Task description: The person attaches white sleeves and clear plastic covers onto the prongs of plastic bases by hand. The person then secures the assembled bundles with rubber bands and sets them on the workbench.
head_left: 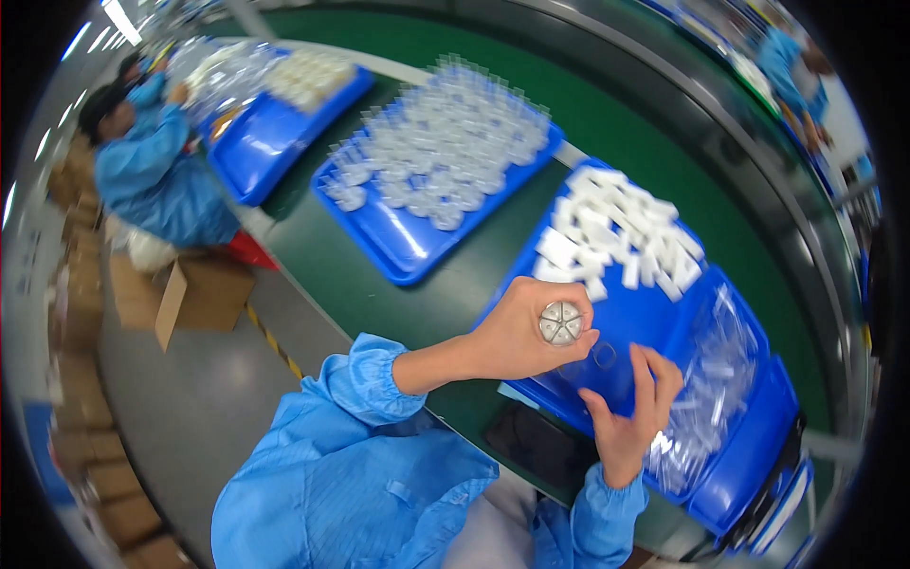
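My left hand is closed around a round, silvery-grey piece whose face is split into wedge-shaped segments with small holes. That face points up toward me; the rest of the piece is hidden in the fist. Just to its right is my right hand, thumb and fingers apart in a curve, with nothing visible between them. A faint, thin ring shape shows between the two hands; whether it hangs free or lies on the blue surface behind, I cannot tell. Both hands are above a blue tray with white foam-like blocks.
Clear plastic pieces fill a blue tray at right. Farther left, another blue tray carries many clear round parts. A dark phone-like slab lies by the bench edge. Co-workers in blue sit at far left, beside a cardboard box.
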{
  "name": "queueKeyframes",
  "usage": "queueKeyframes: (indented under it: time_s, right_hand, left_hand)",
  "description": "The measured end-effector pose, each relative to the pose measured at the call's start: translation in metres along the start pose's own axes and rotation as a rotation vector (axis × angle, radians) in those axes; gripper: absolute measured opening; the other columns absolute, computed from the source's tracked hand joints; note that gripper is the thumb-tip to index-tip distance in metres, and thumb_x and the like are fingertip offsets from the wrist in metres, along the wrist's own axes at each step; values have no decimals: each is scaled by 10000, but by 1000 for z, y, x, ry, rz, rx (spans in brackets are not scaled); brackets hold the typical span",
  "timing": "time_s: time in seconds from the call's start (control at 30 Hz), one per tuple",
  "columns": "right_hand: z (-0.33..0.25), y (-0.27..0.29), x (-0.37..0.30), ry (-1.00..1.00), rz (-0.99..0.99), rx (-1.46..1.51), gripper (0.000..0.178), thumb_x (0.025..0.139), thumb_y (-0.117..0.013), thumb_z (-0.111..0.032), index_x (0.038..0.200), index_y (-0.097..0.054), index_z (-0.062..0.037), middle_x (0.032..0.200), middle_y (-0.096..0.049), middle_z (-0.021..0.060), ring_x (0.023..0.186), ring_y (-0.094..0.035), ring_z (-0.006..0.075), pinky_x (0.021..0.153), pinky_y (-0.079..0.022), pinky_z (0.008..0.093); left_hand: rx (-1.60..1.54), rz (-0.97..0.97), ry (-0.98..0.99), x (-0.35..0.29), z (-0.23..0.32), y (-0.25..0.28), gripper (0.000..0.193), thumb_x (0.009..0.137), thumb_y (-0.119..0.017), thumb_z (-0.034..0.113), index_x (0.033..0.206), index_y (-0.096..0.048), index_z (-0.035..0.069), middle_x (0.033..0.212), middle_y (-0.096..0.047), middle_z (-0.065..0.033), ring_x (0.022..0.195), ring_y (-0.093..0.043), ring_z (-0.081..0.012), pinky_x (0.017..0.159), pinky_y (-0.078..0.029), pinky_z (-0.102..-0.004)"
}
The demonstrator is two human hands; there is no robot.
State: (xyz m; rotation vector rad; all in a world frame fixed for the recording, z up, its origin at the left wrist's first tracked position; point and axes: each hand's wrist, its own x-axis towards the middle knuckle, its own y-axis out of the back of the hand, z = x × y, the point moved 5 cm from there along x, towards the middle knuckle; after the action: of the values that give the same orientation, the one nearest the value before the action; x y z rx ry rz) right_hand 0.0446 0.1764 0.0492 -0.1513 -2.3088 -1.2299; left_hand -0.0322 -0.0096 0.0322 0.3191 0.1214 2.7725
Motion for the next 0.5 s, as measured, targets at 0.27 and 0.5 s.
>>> queueKeyframes:
  time_s: [0.27, 0.5]
  right_hand:
    - [-12, -10, -2, 41, -83, 9, 590, 711, -869, -239, 1198, -644, 7, 1118, -598, 150, 1069, -521, 357, 958, -395, 483]
    - [-16, -20, 0, 17, -175, 17, 564, 718, -863, -215, 1193, -646, -2, 1104, -614, 129, 1057, -524, 328, 965, -380, 459]
  left_hand:
    - [45, 697, -50, -36, 4, 197, 187, 851, -811, 131, 823, -634, 78, 776, -658, 23, 713, -593, -35, 602, -480, -214]
    - [494, 1023, 84, -62, -47, 404, 398, 980, -630, 356, 1216, -572, 41, 1043, -679, -88, 969, -611, -164, 886, -468, -305]
